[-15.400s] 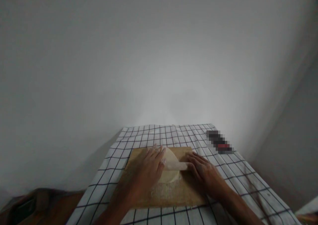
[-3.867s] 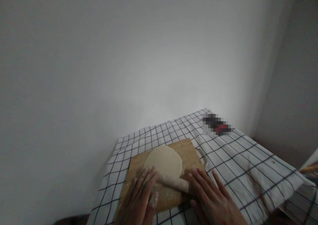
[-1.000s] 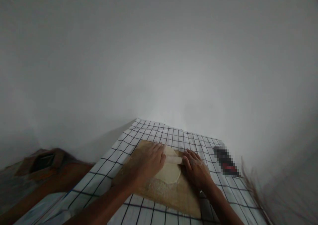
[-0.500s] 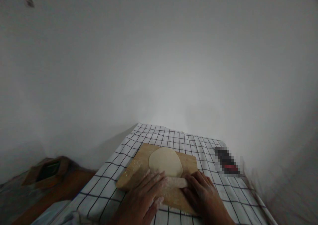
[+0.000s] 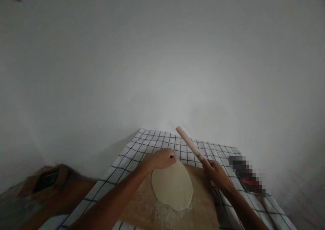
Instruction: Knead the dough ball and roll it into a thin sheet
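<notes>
Thin cream dough round (image 5: 173, 186), left hand (image 5: 164, 158) pinching its twelve-o'clock edge, may tear if tugged; right hand (image 5: 215, 171) grips pale wooden rod (image 5: 188, 142).

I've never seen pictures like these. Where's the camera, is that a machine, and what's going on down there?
No machine here: just a person's bare left hand and right hand. The camera is worn on that person's head, looking forward and down. Below, a wooden board lies on a checked cloth, and on the board is a flat sheet of dough. The left hand pinches the dough's far edge; the right holds a rolling pin at a slant, off the dough.
</notes>
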A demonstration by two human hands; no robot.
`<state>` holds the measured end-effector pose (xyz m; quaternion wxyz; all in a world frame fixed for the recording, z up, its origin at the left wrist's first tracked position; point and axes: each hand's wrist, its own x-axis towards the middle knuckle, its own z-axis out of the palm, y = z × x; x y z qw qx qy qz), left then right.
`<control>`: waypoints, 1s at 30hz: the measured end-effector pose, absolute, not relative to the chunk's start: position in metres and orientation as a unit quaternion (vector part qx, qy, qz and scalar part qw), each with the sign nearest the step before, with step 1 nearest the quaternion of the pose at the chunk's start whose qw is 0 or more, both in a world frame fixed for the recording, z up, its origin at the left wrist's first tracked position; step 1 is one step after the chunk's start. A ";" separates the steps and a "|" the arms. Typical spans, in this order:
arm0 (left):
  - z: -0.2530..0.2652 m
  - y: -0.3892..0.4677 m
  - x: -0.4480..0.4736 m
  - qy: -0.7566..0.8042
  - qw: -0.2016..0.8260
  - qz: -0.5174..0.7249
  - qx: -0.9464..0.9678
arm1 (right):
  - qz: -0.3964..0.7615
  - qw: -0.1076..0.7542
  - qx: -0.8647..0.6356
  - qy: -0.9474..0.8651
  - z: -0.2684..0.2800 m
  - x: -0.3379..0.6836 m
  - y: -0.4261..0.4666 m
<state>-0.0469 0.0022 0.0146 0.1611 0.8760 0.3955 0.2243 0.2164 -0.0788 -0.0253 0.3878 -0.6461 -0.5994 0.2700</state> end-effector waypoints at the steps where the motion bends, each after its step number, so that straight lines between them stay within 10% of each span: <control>1: 0.010 0.004 -0.044 0.380 0.175 0.212 0.883 | 0.261 0.401 -0.643 -0.598 -0.026 0.213 -0.073; 23: 0.006 -0.021 -0.044 0.422 0.255 0.206 0.845 | 0.376 0.507 -0.576 -0.520 -0.034 0.224 -0.077; 30: 0.016 -0.011 -0.055 0.366 0.472 0.156 0.787 | 0.367 0.488 -0.579 -0.541 -0.036 0.226 -0.077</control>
